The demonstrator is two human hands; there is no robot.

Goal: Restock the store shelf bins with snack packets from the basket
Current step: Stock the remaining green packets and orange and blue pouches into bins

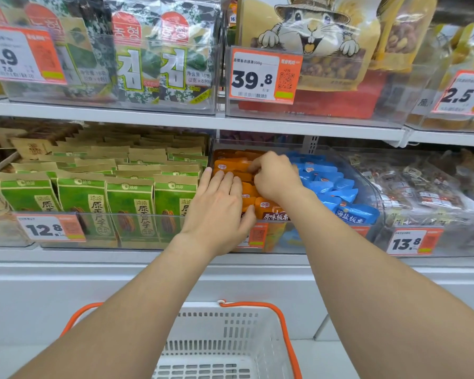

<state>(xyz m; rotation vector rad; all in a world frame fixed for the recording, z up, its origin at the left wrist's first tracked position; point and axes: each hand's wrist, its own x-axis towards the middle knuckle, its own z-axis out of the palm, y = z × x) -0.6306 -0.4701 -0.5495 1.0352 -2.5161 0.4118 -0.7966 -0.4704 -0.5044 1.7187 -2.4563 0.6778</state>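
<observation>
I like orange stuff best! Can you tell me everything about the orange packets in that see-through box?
The orange packets are small, shiny, puffy pouches with a little red-and-white logo; the front one carries a brown band with white characters. They lie piled in the left half of a clear bin on the lower shelf, right beside blue packets. The left hand rests flat on the front ones; the right hand curls over those farther back, though whether it pinches one is hidden.

Clear bin [376, 195]: orange packets [230, 164] in left half, blue packets [326, 181] in right half. Left hand [216, 207] flat on orange packets. Right hand [274, 176] beside it, fingers curled among them, grip hidden. Left of bin: green packets [130, 199]. Below bin: basket [230, 337], white, orange handles.
</observation>
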